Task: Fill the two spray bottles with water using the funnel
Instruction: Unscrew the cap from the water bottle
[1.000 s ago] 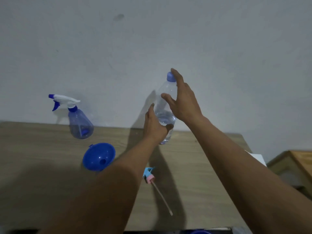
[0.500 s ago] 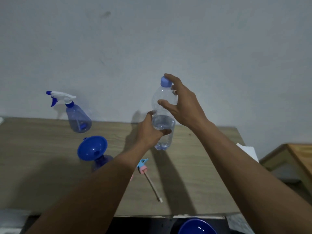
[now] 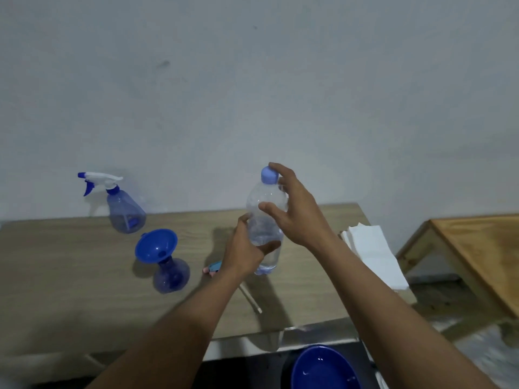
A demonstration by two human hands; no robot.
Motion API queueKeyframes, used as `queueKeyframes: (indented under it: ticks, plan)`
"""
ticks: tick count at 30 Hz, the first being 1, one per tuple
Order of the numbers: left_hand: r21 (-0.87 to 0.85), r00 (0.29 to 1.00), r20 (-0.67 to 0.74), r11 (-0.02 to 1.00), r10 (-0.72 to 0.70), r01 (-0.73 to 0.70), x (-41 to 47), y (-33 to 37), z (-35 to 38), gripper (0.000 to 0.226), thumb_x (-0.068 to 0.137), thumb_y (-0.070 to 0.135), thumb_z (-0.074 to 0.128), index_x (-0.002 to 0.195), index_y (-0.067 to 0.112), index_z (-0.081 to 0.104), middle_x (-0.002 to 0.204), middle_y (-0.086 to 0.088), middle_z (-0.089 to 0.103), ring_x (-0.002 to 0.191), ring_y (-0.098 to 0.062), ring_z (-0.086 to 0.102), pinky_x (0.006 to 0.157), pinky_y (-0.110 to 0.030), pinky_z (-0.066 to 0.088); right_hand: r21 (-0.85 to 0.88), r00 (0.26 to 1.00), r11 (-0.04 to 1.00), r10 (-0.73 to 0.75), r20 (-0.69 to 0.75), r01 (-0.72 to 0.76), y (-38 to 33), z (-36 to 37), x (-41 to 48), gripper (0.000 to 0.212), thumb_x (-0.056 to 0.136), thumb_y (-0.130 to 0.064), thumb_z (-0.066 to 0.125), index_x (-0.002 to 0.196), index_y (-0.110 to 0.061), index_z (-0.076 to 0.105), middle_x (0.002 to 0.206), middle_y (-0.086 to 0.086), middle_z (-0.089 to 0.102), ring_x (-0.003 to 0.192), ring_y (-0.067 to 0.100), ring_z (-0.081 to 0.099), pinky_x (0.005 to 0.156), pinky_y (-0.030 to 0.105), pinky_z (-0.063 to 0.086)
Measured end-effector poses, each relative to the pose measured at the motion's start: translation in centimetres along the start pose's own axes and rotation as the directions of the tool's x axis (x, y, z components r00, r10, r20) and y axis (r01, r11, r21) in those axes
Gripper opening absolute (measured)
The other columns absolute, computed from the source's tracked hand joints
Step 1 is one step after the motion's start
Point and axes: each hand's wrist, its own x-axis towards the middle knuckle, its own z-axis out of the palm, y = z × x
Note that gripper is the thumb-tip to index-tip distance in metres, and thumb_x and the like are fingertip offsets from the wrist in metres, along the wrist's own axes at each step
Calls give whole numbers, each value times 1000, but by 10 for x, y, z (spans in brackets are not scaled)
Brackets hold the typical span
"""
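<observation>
Wood table (image 3: 70, 262), L hand (image 3: 247, 248) round water bottle (image 3: 265, 209), clear of funnel (image 3: 156, 244) & edges; R hand (image 3: 300, 211) open, fingertip (image 3: 273, 165) on cap (image 3: 269, 175).

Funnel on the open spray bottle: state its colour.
The funnel is solid blue, clearest in the head view.

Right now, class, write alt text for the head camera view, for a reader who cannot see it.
A person's left hand grips a water bottle upright at a wooden table while the right hand touches its blue cap. Left of it, a blue funnel sits in an open spray bottle; a second spray bottle stands behind.
</observation>
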Motion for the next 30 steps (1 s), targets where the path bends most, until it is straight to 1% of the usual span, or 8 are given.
queueKeyframes:
  ticks: [3, 6, 9, 11, 17, 24, 27, 30]
  plan:
    - [-28, 1000, 20, 1000, 8, -7, 1, 5, -7, 72, 70, 42, 88, 129, 33, 49, 119, 14, 66, 107, -10, 64, 94, -32, 54, 63, 997, 995, 74, -21, -72, -9, -3, -2, 59, 93, -40, 68, 143, -40, 38, 133, -10, 57, 118, 7, 55, 100, 30, 47]
    - [-57, 1000, 3, 998, -8, 8, -5, 3, -10, 44, 79, 27, 84, 110, 42, 56, 98, 24, 70, 97, -9, 67, 80, -18, 54, 166, 979, 967, 201, -45, -191, -20, -2, 1, 45, 93, -52, 63, 132, -37, 48, 121, -3, 64, 114, 13, 59, 97, 34, 50]
    - [-71, 1000, 28, 997, -12, 14, -8, 3, -12, 72, 63, 51, 86, 125, 41, 52, 118, 14, 68, 112, -14, 65, 96, -38, 55, 152, 977, 969, 204, -64, -193, -25, 2, 3, 35, 93, -53, 63, 120, -33, 53, 114, -1, 65, 108, 16, 61, 90, 33, 50]
    - [-81, 998, 55, 997, -8, 12, -5, 2, -15, 80, 58, 54, 86, 127, 37, 51, 121, 11, 68, 112, -14, 65, 99, -44, 54, 155, 972, 965, 223, -66, -211, -26, 3, 6, 31, 94, -51, 61, 117, -32, 53, 115, 1, 65, 109, 16, 61, 87, 32, 49]
    - [-80, 996, 82, 996, -23, 29, -3, 3, -18, 73, 65, 39, 90, 128, 34, 54, 116, 11, 70, 109, -14, 67, 100, -45, 53, 190, 970, 952, 244, -3, -239, -28, -4, 11, 21, 98, -46, 58, 115, -35, 56, 116, -8, 66, 110, 15, 65, 79, 25, 46]
    - [-69, 996, 84, 998, 8, -2, -3, 5, -17, 73, 68, 39, 88, 130, 34, 51, 119, 10, 67, 112, -17, 64, 101, -43, 52, 191, 967, 950, 254, -3, -249, -33, -7, 15, 29, 92, -47, 66, 109, -29, 51, 111, -7, 65, 101, 16, 66, 72, 26, 45]
    - [-84, 997, 75, 996, -6, 12, -4, 1, -16, 73, 66, 42, 89, 127, 39, 50, 120, 11, 67, 113, -17, 63, 101, -46, 52, 213, 973, 949, 229, 38, -232, -30, -6, 17, 16, 97, -39, 61, 110, -30, 57, 112, -10, 65, 108, 16, 65, 77, 23, 42]
    - [-99, 998, 63, 995, 7, -1, -4, 1, -14, 76, 63, 47, 88, 128, 40, 49, 120, 13, 66, 113, -17, 63, 101, -46, 52, 248, 971, 939, 240, 14, -236, -30, -6, 14, 20, 95, -37, 65, 110, -26, 58, 110, -13, 66, 108, 10, 65, 84, 23, 46]
